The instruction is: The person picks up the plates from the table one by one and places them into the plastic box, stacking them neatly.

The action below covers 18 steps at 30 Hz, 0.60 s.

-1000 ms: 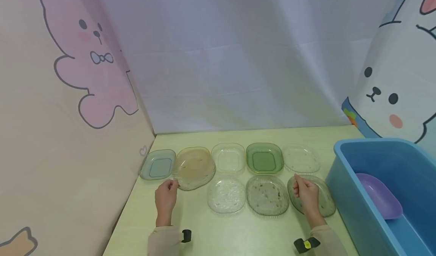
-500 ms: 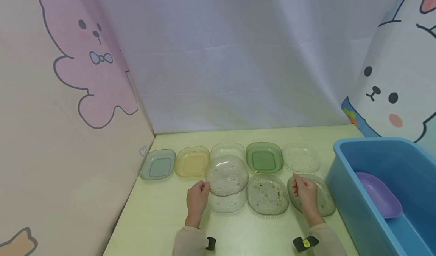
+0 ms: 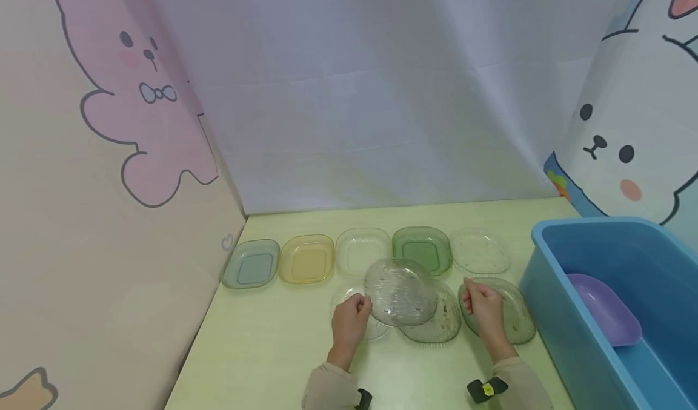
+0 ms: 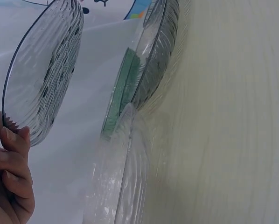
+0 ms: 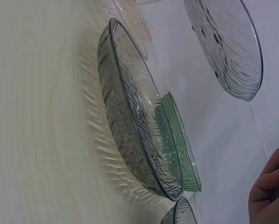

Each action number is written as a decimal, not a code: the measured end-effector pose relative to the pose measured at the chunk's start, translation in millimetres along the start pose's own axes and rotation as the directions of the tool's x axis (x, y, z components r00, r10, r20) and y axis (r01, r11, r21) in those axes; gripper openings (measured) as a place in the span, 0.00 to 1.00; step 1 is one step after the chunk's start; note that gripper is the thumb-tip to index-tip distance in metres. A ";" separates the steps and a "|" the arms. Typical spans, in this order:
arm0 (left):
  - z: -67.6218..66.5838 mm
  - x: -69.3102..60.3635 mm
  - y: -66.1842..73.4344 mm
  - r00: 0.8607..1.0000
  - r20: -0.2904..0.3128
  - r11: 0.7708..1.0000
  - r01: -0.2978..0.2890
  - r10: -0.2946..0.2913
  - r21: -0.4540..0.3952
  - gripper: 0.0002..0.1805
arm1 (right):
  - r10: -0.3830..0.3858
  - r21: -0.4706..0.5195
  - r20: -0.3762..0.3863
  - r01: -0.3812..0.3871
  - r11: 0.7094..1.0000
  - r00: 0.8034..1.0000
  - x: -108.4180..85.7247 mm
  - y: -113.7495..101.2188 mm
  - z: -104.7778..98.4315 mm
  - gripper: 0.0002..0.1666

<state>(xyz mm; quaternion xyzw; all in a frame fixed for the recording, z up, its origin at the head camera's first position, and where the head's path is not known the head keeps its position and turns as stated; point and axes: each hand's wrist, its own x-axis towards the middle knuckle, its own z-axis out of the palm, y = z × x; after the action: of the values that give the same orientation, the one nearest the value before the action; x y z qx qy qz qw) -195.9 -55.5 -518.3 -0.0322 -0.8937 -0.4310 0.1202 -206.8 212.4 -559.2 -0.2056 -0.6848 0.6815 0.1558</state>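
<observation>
Above the tabletop (image 3: 262, 349), the left hand (image 3: 350, 322) pinches a see-through plate (image 3: 400, 292) by its edge; the right hand (image 3: 487, 307) is curled up, with nothing I can see in it; eight more plates (image 3: 306, 260) lie in two rows, so most seem done; the held one isn't down yet; a purple dish (image 3: 605, 310) sits in the blue tub (image 3: 564, 331).

hands (image 4: 13, 172) (image 5: 269, 191) cut off in wrist views, blue tub (image 3: 558, 313) cropped at right

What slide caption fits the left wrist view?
Left hand grips a clear plate by its rim above the table, where a green plate sits.
</observation>
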 end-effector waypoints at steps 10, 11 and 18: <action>0.1 1.1 4.3 1.000 0.002 1.000 -0.003 0.003 -0.014 0.15 | -0.067 -0.187 0.153 0.095 0.978 0.986 -30.8 -45.9 10.1 0.28; -0.2 1.2 4.6 1.000 0.001 1.000 -0.006 0.006 -0.015 0.15 | -0.074 -0.224 0.176 0.114 0.968 0.982 -32.3 -47.0 11.6 0.28; -1.4 1.7 5.7 1.000 -0.018 1.000 -0.023 0.023 -0.006 0.16 | -0.035 -0.425 0.364 0.199 0.883 0.931 -44.6 -54.8 21.0 0.31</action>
<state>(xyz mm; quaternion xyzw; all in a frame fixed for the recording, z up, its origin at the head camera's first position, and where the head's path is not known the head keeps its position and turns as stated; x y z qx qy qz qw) -196.4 -53.1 -512.6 -0.0391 -0.8907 -0.4329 0.1331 -182.3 172.8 -502.0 -0.0710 -0.8530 0.5166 0.0222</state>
